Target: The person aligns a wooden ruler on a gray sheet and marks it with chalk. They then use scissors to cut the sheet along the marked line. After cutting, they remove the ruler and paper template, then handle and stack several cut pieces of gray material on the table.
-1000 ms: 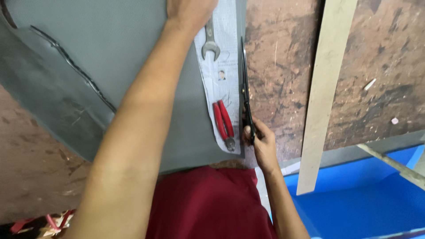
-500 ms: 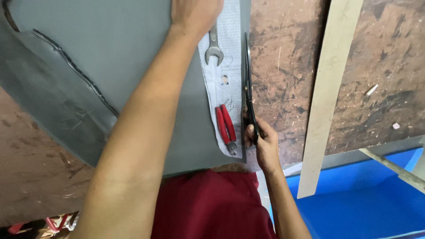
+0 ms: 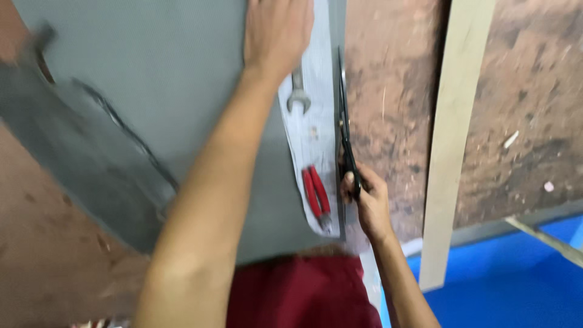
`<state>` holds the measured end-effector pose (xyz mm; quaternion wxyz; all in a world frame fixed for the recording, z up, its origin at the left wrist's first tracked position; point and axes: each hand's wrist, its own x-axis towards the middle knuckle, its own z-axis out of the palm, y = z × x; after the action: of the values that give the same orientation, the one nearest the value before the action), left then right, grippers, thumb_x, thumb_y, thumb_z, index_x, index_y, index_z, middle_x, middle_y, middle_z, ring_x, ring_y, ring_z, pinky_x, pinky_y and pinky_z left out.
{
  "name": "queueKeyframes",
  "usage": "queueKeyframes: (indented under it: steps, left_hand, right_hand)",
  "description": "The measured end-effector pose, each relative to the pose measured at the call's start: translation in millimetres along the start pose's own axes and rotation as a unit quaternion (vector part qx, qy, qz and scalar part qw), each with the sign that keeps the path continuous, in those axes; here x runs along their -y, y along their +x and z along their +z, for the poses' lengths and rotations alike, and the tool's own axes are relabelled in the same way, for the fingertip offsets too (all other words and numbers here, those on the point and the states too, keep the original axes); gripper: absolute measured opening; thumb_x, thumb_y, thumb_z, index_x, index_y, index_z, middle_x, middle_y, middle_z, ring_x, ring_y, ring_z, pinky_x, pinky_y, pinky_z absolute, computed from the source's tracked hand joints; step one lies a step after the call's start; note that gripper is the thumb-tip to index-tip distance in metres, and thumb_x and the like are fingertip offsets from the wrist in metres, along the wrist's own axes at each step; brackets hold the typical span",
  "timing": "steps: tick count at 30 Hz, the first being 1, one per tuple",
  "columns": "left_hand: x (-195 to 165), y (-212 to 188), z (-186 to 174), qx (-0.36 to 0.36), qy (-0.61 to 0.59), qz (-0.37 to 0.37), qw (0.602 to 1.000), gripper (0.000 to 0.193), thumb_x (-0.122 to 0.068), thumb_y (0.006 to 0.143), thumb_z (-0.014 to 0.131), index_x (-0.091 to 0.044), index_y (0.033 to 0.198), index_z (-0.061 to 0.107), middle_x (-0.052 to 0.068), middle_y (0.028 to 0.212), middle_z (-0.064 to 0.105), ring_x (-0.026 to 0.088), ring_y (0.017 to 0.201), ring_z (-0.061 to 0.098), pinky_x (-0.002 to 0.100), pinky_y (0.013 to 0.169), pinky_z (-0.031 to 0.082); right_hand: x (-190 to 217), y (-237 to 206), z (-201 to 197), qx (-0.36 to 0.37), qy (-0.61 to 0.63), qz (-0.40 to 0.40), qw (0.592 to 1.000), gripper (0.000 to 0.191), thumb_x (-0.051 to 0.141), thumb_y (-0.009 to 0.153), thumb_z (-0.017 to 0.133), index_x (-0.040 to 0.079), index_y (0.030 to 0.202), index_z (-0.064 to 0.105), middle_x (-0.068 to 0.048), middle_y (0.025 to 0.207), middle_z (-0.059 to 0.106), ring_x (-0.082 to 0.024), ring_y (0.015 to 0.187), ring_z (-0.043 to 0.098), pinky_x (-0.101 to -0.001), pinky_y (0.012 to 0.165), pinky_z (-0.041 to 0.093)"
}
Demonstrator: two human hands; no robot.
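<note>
A large grey sheet [image 3: 152,91] lies across a worn brown table [image 3: 528,91], its left part blurred and marked by a dark curved line. The person's left hand [image 3: 276,36] rests flat and open on the sheet near the top of the view, palm down, gripping nothing, the forearm running down toward a dark red garment [image 3: 303,297] at the lower edge. Just right of that hand a pale paper strip [image 3: 313,130] lies on the sheet, with a metal wrench [image 3: 296,94] on its upper part and red-handled pliers [image 3: 317,197] on its lower part. Along the strip's right side, black scissors [image 3: 345,121] point away from the person; how far the blades are parted cannot be told. The right hand [image 3: 364,197] is closed around the scissor handles, close beside the pliers. Farther right a pale wooden plank [image 3: 449,140] runs up the table, and a blue surface [image 3: 504,285] fills the lower right corner
</note>
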<state>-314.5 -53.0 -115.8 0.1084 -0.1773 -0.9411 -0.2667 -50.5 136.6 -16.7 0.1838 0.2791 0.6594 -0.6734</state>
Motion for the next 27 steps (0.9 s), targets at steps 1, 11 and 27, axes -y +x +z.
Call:
queueKeyframes:
  steps: [1,11,27]
  left_hand:
    - [-0.9,1.6,-5.3,-0.051,0.009,0.038,0.998,0.023,-0.019,0.105,0.059,-0.002,0.115,0.070,0.016,0.113,0.069,0.037,0.110,0.062,0.057,0.100,0.044]
    - [-9.5,7.6,-24.5,-0.009,-0.005,0.015,1.000,0.042,-0.019,0.107,0.058,0.000,0.144,0.057,0.015,0.143,0.053,0.037,0.138,0.043,0.058,0.122,0.024]
    - [-8.0,8.7,-24.2,0.005,0.022,0.015,1.000,0.042,-0.022,0.109,0.057,0.002,0.145,0.057,0.015,0.151,0.048,0.037,0.148,0.033,0.058,0.127,0.017]
  right_hand:
    - [2.0,4.5,1.3,0.000,-0.003,-0.007,1.000,0.041,0.024,0.100,0.064,-0.005,0.129,0.065,0.001,0.071,0.055,-0.009,0.061,0.050,-0.0240,0.056,0.041]
    - [13.6,18.7,4.6,0.011,-0.008,0.017,1.000,0.044,0.027,0.098,0.065,-0.003,0.131,0.066,0.001,0.070,0.057,-0.008,0.059,0.051,-0.0241,0.054,0.041]
    - [38.3,43.0,20.9,0.014,0.016,-0.015,1.000,0.040,0.025,0.100,0.063,-0.003,0.128,0.068,0.001,0.070,0.055,-0.008,0.060,0.050,-0.0240,0.055,0.039]
